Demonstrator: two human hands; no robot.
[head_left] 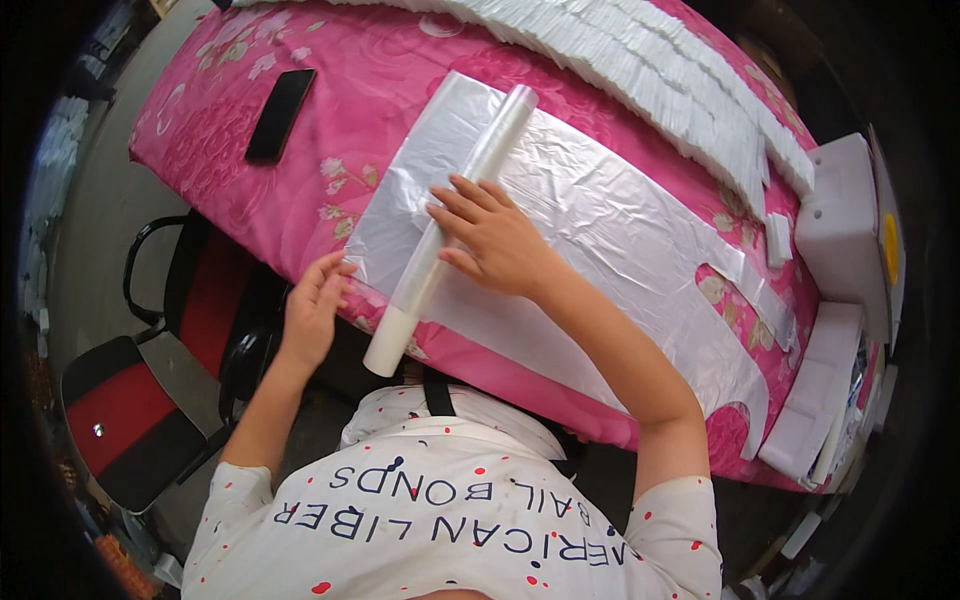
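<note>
A shiny, translucent white plastic bag (590, 220) with cut-out handles at its right end lies flat and wrinkled on the table. Across its left part rests a long pale tube (393, 335) wound with clear film, its near end jutting past the table's front edge. My right hand (490, 235) lies on the tube and the bag, palm down, fingers spread. At the bag's near left corner is my left hand (318, 305), its fingers loosely bent and a little apart, the tips by the film's edge. No grip on the film shows there.
A pink flowered cloth (220, 170) covers the table. A black phone (280, 116) lies at the left. Long stacks of folded white bags (640, 75) line the far side. White foam boxes (845, 215) stand at the right edge. A red and black chair (140, 420) is at the left.
</note>
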